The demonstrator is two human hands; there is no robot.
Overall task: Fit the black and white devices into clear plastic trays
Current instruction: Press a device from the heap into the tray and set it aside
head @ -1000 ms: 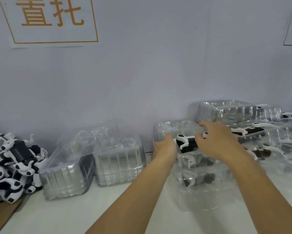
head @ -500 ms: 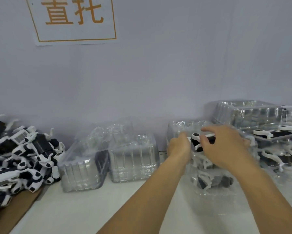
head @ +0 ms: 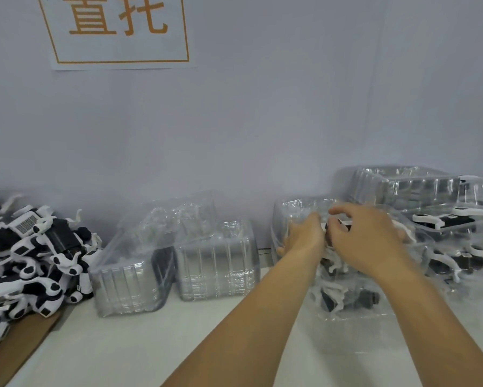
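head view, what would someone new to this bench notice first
Both hands meet right of centre: the left hand and right hand work a black and white device into a stack of clear trays. At far left a pile of loose devices spills over cardboard. Between them sit two bundles of empty trays, under an orange-lettered sign on the wall.

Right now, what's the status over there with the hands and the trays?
Both hands on it: left hand and right hand meet at a black and white device atop the clear tray. Device not visibly seated. Nothing blocking.
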